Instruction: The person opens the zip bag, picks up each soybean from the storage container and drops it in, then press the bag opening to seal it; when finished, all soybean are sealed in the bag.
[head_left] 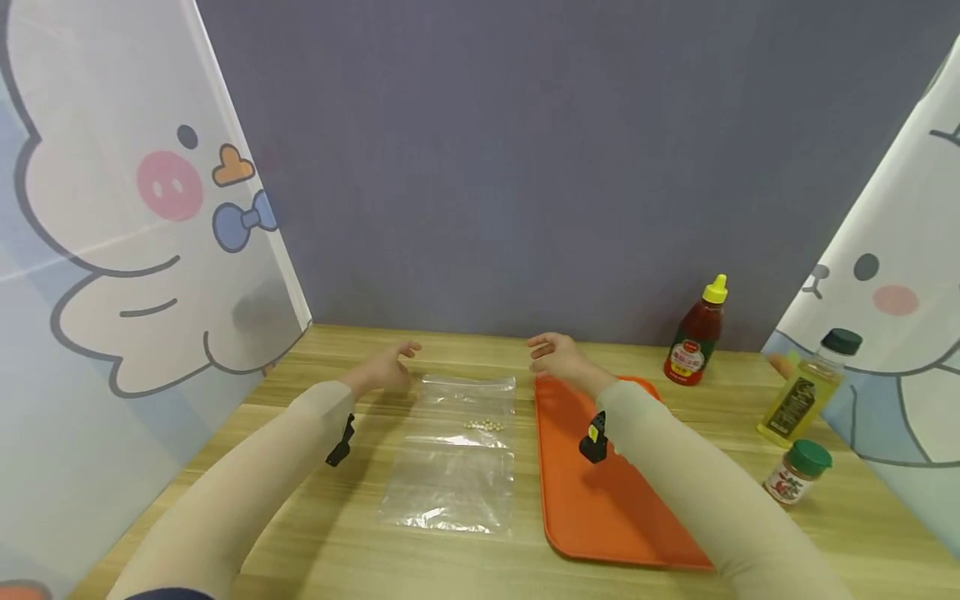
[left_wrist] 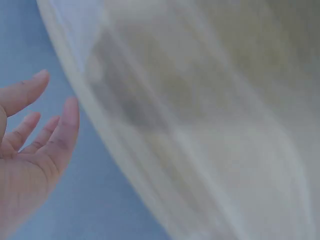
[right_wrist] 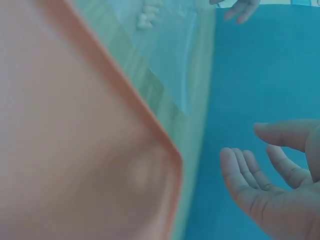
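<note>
A clear zip bag [head_left: 457,487] lies flat on the wooden table, its zip edge toward the back. Several small pale round pieces [head_left: 483,425] show in its upper half; whether they are inside or on top I cannot tell. Just left of the bag's far corner is my left hand [head_left: 386,367], fingers relaxed and holding nothing; the left wrist view shows this hand [left_wrist: 37,155] with thumb and fingers apart. My right hand [head_left: 561,360] hovers by the far left corner of an orange tray [head_left: 592,517]. Its fingers are loosely bent around nothing in the right wrist view.
Right of the tray stand a red sauce bottle [head_left: 693,342] with a yellow cap, an oil bottle [head_left: 806,396] with a dark cap and a small green-lidded jar [head_left: 797,475]. A grey panel [head_left: 487,167] rises behind the table [head_left: 337,533]; cartoon-printed sheets flank it.
</note>
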